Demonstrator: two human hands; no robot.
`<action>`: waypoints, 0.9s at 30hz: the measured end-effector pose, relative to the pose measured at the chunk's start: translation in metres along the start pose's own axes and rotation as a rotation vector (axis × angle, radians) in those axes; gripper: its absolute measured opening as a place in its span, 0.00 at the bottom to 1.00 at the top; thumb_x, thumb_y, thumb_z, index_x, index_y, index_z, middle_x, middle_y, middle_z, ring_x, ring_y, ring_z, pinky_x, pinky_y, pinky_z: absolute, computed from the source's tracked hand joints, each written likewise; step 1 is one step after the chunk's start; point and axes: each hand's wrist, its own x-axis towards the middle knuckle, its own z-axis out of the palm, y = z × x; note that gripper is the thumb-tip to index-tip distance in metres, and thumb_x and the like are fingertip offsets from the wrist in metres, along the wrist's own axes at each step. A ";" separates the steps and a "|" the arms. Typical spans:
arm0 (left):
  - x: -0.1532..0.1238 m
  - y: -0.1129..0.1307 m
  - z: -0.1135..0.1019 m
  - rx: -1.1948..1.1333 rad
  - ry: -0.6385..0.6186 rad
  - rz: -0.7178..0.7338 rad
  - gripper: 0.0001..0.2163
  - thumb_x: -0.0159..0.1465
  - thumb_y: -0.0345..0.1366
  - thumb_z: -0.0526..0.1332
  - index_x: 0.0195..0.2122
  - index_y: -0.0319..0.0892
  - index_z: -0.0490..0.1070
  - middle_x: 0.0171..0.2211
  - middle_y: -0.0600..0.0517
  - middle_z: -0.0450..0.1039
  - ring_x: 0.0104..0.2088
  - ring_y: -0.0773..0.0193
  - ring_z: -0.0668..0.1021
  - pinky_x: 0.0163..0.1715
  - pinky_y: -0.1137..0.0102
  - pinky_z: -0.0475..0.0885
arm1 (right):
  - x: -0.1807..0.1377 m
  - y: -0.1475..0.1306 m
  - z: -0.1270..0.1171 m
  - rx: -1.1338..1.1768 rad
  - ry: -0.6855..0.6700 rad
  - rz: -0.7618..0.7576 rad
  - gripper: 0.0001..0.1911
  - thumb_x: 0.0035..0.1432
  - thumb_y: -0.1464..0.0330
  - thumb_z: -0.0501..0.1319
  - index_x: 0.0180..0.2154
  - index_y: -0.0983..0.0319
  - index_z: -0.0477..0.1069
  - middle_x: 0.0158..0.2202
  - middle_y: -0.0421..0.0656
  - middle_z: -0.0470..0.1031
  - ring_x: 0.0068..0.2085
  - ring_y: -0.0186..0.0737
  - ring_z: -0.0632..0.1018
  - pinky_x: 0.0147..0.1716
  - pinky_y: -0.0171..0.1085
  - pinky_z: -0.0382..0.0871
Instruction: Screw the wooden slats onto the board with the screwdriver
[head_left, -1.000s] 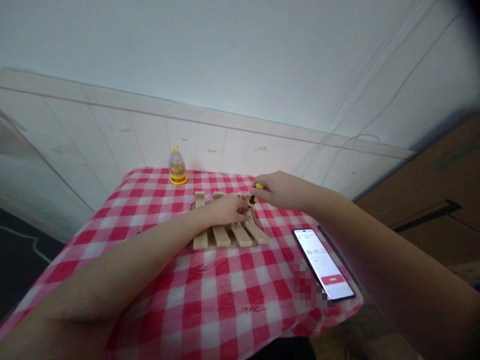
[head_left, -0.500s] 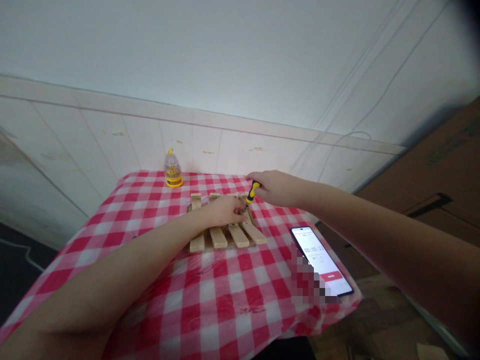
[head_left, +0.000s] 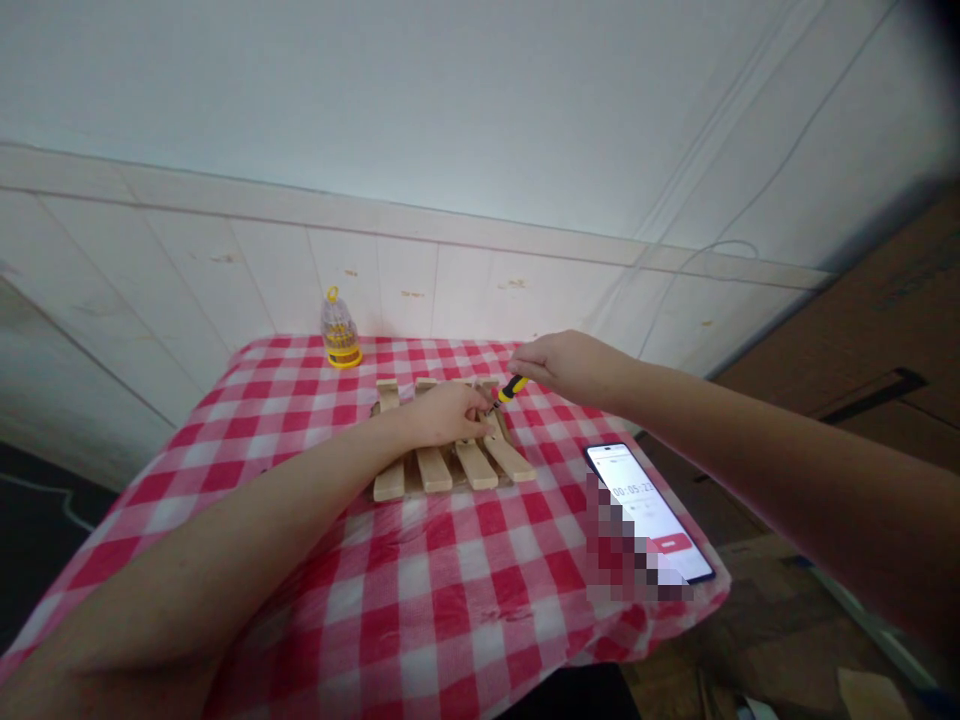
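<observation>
My right hand [head_left: 571, 364] is closed around the handle of a yellow and black screwdriver [head_left: 512, 389]. The screwdriver leans, its tip pointing down and left toward a set of pale wooden slats [head_left: 433, 470]. Close to that tip, my left hand [head_left: 444, 413] lies over the slats with thumb and fingers pinched together. Whatever it pinches is too small to tell. Several slats lie side by side with their near ends showing; my left hand covers their middle parts. The rightmost slat [head_left: 510, 458] slants to the right.
A clear, yellow-based bit case [head_left: 343, 340] stands at the table's back left. A phone [head_left: 651, 510] showing a running timer lies near the right edge. The table has a red and white checked cloth [head_left: 420, 600]. Behind it is a white wall [head_left: 405, 270]; cardboard [head_left: 847, 400] is at right.
The screwdriver has tilted over further, its handle swinging right and lower with my right hand. My left hand keeps its pinch at the slats. The whole view has shifted slightly.
</observation>
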 end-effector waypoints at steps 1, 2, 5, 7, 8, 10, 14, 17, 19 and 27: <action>0.000 -0.001 0.000 -0.004 0.005 0.007 0.10 0.61 0.39 0.59 0.30 0.38 0.74 0.26 0.52 0.73 0.24 0.69 0.70 0.24 0.72 0.58 | -0.002 0.002 0.000 0.026 -0.016 -0.025 0.20 0.69 0.63 0.47 0.44 0.64 0.75 0.42 0.49 0.80 0.40 0.39 0.77 0.39 0.36 0.63; 0.001 -0.001 0.001 -0.015 0.009 0.019 0.10 0.61 0.40 0.58 0.30 0.39 0.74 0.27 0.52 0.73 0.24 0.69 0.70 0.24 0.72 0.59 | -0.003 0.003 0.000 0.052 -0.031 -0.035 0.18 0.68 0.65 0.48 0.44 0.64 0.74 0.43 0.50 0.79 0.41 0.39 0.76 0.40 0.36 0.63; 0.001 -0.004 0.003 -0.047 0.015 0.042 0.12 0.62 0.42 0.58 0.31 0.39 0.74 0.29 0.52 0.74 0.25 0.68 0.71 0.25 0.72 0.60 | -0.004 0.002 -0.006 0.075 -0.091 0.013 0.15 0.65 0.67 0.50 0.44 0.65 0.73 0.41 0.50 0.79 0.36 0.38 0.76 0.35 0.35 0.63; 0.001 -0.005 0.003 -0.040 0.011 0.028 0.12 0.62 0.42 0.58 0.31 0.39 0.74 0.29 0.52 0.74 0.26 0.68 0.71 0.25 0.72 0.59 | -0.001 -0.002 -0.011 -0.039 -0.136 0.077 0.18 0.66 0.62 0.50 0.39 0.64 0.74 0.35 0.50 0.79 0.31 0.39 0.75 0.29 0.37 0.60; 0.001 -0.004 0.003 -0.031 0.010 0.018 0.12 0.62 0.42 0.58 0.31 0.39 0.74 0.28 0.52 0.74 0.26 0.68 0.71 0.24 0.72 0.59 | 0.001 -0.004 -0.013 -0.112 -0.143 0.101 0.21 0.66 0.59 0.48 0.36 0.64 0.75 0.32 0.50 0.79 0.29 0.41 0.74 0.27 0.38 0.57; 0.001 -0.002 0.002 -0.008 0.008 0.002 0.11 0.62 0.41 0.57 0.31 0.39 0.74 0.27 0.52 0.74 0.25 0.68 0.71 0.24 0.72 0.58 | 0.006 -0.010 -0.016 -0.218 -0.138 0.131 0.27 0.67 0.55 0.46 0.32 0.64 0.76 0.30 0.53 0.79 0.30 0.45 0.76 0.26 0.39 0.55; 0.002 0.001 0.000 0.030 0.005 -0.004 0.10 0.62 0.39 0.57 0.31 0.39 0.74 0.27 0.52 0.74 0.25 0.68 0.71 0.25 0.72 0.59 | 0.013 -0.016 -0.017 -0.081 -0.094 0.177 0.25 0.68 0.56 0.45 0.45 0.64 0.73 0.36 0.53 0.80 0.34 0.45 0.77 0.29 0.39 0.59; 0.002 0.001 0.001 0.027 0.000 0.003 0.11 0.63 0.40 0.57 0.31 0.39 0.74 0.26 0.52 0.74 0.25 0.68 0.71 0.25 0.72 0.59 | 0.013 -0.015 -0.017 0.150 -0.080 0.195 0.20 0.65 0.59 0.51 0.52 0.63 0.67 0.40 0.51 0.80 0.33 0.41 0.76 0.30 0.37 0.64; 0.002 0.000 0.001 0.031 0.009 0.003 0.11 0.63 0.40 0.58 0.31 0.39 0.75 0.26 0.52 0.75 0.25 0.67 0.71 0.25 0.72 0.59 | 0.012 -0.015 -0.018 0.212 -0.137 0.114 0.14 0.63 0.65 0.52 0.47 0.63 0.69 0.42 0.50 0.79 0.34 0.39 0.76 0.31 0.36 0.65; 0.003 -0.002 0.002 0.093 0.026 -0.029 0.14 0.63 0.44 0.58 0.30 0.39 0.75 0.27 0.50 0.75 0.24 0.67 0.70 0.24 0.70 0.56 | 0.024 -0.025 -0.018 -0.089 -0.005 0.219 0.28 0.60 0.49 0.51 0.32 0.64 0.78 0.29 0.52 0.78 0.29 0.44 0.75 0.25 0.39 0.56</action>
